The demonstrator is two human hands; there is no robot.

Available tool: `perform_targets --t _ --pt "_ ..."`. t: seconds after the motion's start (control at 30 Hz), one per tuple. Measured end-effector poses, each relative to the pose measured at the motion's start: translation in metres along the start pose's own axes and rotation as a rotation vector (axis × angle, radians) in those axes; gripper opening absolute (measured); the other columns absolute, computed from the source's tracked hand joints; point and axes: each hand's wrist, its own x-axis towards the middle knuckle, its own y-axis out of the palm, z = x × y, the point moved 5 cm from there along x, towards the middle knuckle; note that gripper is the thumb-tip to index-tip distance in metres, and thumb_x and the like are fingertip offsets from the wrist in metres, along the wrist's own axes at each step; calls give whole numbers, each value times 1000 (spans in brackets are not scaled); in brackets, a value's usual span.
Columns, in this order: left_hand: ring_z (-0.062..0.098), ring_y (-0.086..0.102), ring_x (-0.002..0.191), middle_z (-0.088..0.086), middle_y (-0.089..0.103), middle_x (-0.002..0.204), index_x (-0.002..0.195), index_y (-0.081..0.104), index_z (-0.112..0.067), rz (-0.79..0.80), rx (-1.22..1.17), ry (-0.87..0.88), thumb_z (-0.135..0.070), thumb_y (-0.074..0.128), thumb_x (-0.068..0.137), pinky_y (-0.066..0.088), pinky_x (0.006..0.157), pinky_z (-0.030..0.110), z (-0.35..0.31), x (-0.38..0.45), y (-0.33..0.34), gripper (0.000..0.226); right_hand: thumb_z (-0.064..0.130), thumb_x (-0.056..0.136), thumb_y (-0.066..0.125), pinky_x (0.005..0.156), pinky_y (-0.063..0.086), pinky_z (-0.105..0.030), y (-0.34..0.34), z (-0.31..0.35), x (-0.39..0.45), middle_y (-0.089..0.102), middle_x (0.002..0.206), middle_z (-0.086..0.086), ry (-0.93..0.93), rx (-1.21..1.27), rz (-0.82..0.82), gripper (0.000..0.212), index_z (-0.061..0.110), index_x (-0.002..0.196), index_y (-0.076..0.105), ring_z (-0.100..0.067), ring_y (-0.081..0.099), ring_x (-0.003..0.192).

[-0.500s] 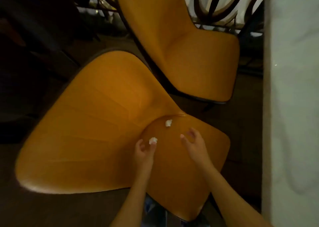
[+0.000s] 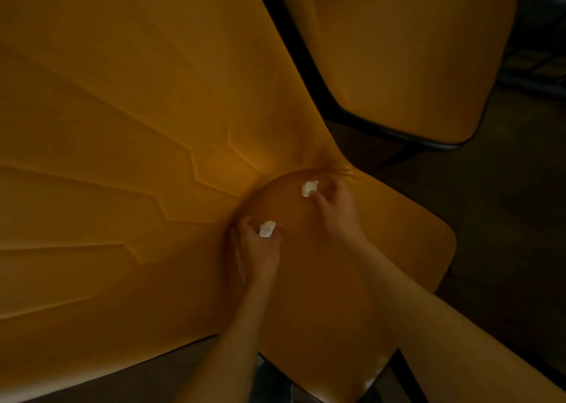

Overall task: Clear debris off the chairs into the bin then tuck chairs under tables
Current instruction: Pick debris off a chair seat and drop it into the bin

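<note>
An orange chair (image 2: 128, 157) with a fluted back fills most of the view; its round seat lies under both my hands. My left hand (image 2: 260, 249) pinches a small white paper scrap (image 2: 267, 229) between thumb and fingers, just above the seat. My right hand (image 2: 333, 206) is at the seat's back crease, fingertips closing on a second white paper scrap (image 2: 309, 187) that still rests on the seat. No bin is in view.
A second orange chair (image 2: 398, 50) with a black frame stands close behind at the upper right. Dark floor (image 2: 505, 219) shows to the right, with a dark railing base at the far right edge.
The view has closed in on the seat. My right hand has moved forward from open above the seat onto the far scrap. My left hand has tightened on the near scrap.
</note>
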Motion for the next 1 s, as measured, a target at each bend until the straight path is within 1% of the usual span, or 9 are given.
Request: perform_targets --t 0.23,0.37,0.43,0.53,0.6,0.67,0.73,0.83,1.0 --pt "24 60 104 8 56 126 122 60 -15 -27 3 80 -26 77 83 56 81 41 10 10 16 44 21 92 66 99 46 -42 20 -2 22 46 135 -13 -213 -273 -53 37 11 127 56 -29 49 122" --pt "13 55 93 -3 58 107 117 63 -11 -27 -44 87 -19 73 87 42 66 18 8 13 13 33 16 95 61 94 48 -47 24 -5 25 51 129 -15 -250 -304 -70 21 7 113 61 -33 53 114" --pt "12 54 91 -3 58 103 114 65 -10 -25 -68 84 -19 72 87 34 60 11 8 13 12 29 13 96 59 88 50 -43 24 -7 26 53 122 -15 -232 -316 -78 11 6 104 60 -30 56 105" --pt "12 58 88 -1 66 103 108 69 -10 -8 -131 80 -20 72 87 41 66 19 8 13 13 23 8 96 56 78 43 -20 22 -8 23 53 119 -15 -185 -289 -60 8 8 103 57 -22 55 97" --pt "13 59 86 0 67 99 103 70 -10 11 -172 71 -20 73 87 44 72 26 5 11 14 20 9 95 57 81 49 -33 25 -13 21 55 114 -17 -175 -269 -50 9 10 103 55 -28 57 97" --pt "16 61 84 -2 66 93 99 70 -12 28 -212 68 -22 73 87 46 70 29 -2 7 11 16 13 96 57 76 57 -47 24 -18 16 60 103 -13 -89 -150 -52 6 14 101 52 -30 64 89" --pt "19 66 87 0 70 94 97 72 -16 52 -254 70 -26 73 86 54 72 35 -8 2 7 14 14 97 59 75 60 -49 19 -17 7 62 97 -7 26 47 -54 9 11 104 53 -24 67 84" --pt "20 68 89 -4 72 93 93 72 -27 62 -300 99 -33 71 85 58 79 49 -26 -11 -6 10 11 95 64 75 62 -41 0 -1 -16 64 99 -9 37 241 -65 13 6 104 55 -22 69 83" --pt "14 69 89 0 72 103 108 70 -20 136 -465 153 -28 67 91 59 79 37 -83 -45 -42 19 12 94 65 72 61 -26 -49 53 -73 69 102 -6 -40 496 -141 18 8 111 64 -18 70 92"
